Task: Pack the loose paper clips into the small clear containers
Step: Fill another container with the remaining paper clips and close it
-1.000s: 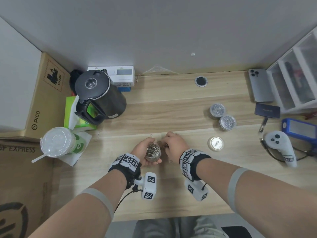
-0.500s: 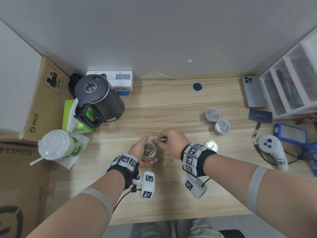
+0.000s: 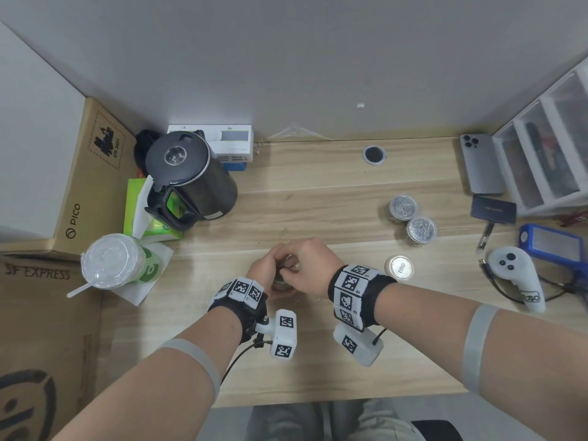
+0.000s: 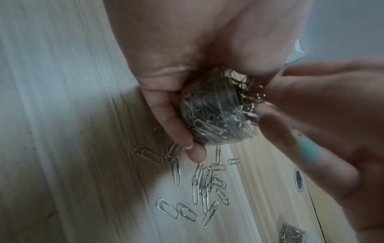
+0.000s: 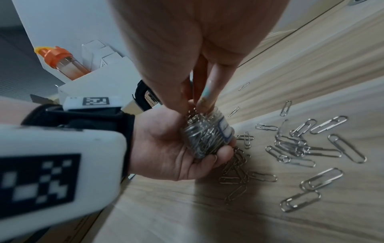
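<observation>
A small clear container (image 5: 207,136), packed with silver paper clips, is gripped by my left hand (image 3: 269,268) just above the desk, a little tilted. My right hand (image 5: 196,105) is over its mouth, thumb and fingers pinching paper clips into the top. In the head view the right hand (image 3: 294,267) covers most of the container (image 3: 280,283). The left wrist view shows the container (image 4: 216,118) with clips bristling out of its open end. Several loose paper clips (image 5: 295,144) lie scattered on the wood beneath and beside the hands (image 4: 203,185).
Two clip-filled containers (image 3: 402,207) (image 3: 421,230) and a round lid (image 3: 399,267) lie to the right. A lone clip (image 3: 283,232) lies beyond the hands. Black kettle (image 3: 187,176) and lidded cup (image 3: 111,261) stand left; a white controller (image 3: 517,275), phone (image 3: 482,163) and drawers (image 3: 547,148) are at the right.
My right hand picked clips off the desk, lifted them, and has come over the container's mouth. The left hand kept its hold on the container.
</observation>
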{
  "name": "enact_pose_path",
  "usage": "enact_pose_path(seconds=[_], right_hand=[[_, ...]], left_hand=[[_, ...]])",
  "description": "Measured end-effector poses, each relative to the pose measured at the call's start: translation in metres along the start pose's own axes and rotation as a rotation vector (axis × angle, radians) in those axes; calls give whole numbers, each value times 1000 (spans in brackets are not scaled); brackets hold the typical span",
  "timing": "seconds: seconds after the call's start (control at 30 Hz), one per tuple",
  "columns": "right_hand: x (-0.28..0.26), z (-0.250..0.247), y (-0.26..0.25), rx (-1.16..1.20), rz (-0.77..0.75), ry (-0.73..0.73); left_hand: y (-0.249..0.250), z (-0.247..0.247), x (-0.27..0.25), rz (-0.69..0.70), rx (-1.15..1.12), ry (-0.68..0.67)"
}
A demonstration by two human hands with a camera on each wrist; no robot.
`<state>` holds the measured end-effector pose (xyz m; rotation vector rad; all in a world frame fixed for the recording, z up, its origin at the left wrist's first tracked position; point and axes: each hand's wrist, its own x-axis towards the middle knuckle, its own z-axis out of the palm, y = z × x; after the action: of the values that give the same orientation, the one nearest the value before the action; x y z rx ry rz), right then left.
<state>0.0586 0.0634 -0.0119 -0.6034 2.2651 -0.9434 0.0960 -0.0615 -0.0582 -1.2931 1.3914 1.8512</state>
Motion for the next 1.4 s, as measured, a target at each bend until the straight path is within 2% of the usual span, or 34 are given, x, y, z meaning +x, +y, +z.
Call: enact_pose_path(seconds=[0.1,0.2,0.33,0.43,0.5,0.73,0.8,0.9,1.1,1.17,1.27,1.33,1.4], right_hand=[[-2,-7,2,67,-9,48],[0,-17,8,99,-10,172],[11,-27,34,0,108,230],[22,-30,54,-120,207,161],[32,-30,59,-198,215,107],[74,-8,37,-414,-23,-148],[78,1,32,-453,-45,-225],[75,13,30,-490,-26,-233],[59,18,40,-412,14,-297],[60,10,42,-385,30,-268],[74,-5,41,-386,50,-140],[94,-19,38,-429,60,-56],[116,-35,34,-507,58,-43]], left_hand=[[0,-2,-1,55,-16,-51],[1,-5,-1,74,-17,-87],[-1,-16,-1,88,28,-96],[-2,-27,-5,106,59,-109],[-4,-35,-7,108,69,-123],[-13,-62,-1,93,-15,-14],[-13,-67,1,87,-37,-11],[-11,-70,3,81,-63,-1],[-2,-62,5,74,-58,-26],[1,-59,5,81,-42,-31],[2,-59,8,79,-11,-24],[2,-63,9,67,5,-12],[3,-66,9,57,11,-3]])
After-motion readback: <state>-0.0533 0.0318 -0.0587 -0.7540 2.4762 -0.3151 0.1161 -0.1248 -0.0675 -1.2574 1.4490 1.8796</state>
